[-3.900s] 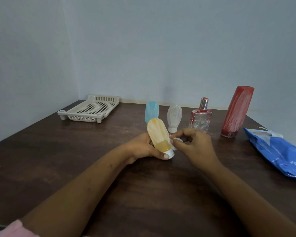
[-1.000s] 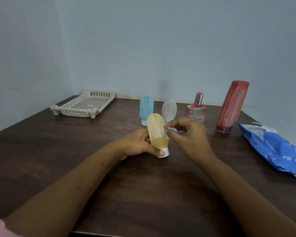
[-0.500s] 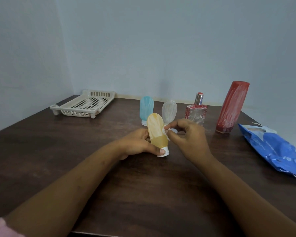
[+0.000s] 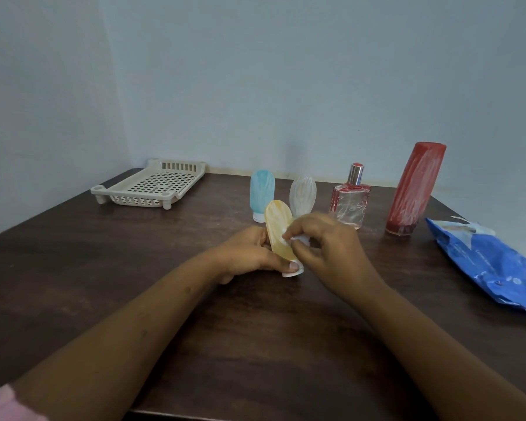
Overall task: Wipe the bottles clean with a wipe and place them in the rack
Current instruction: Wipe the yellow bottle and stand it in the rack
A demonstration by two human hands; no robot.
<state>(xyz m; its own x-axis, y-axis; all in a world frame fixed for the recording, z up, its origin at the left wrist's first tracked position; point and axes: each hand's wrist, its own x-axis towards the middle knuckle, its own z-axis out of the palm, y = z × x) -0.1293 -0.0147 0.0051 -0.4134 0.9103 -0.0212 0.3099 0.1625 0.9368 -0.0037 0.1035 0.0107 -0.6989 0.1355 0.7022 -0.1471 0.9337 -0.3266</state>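
Right hand [image 4: 331, 247]: fingers pinch a white wipe [image 4: 299, 238] against the yellow bottle [image 4: 277, 229].
Left hand [image 4: 246, 253]: fingers grip the bottle's lower end, cap downward, at frame centre.
Rack [image 4: 152, 186]: upper left of the bench [image 4: 255, 344], well apart from the bottle.

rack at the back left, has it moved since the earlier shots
No. The beige rack still sits at the table's far left corner, close to the wall; only the head camera's aim shifted.
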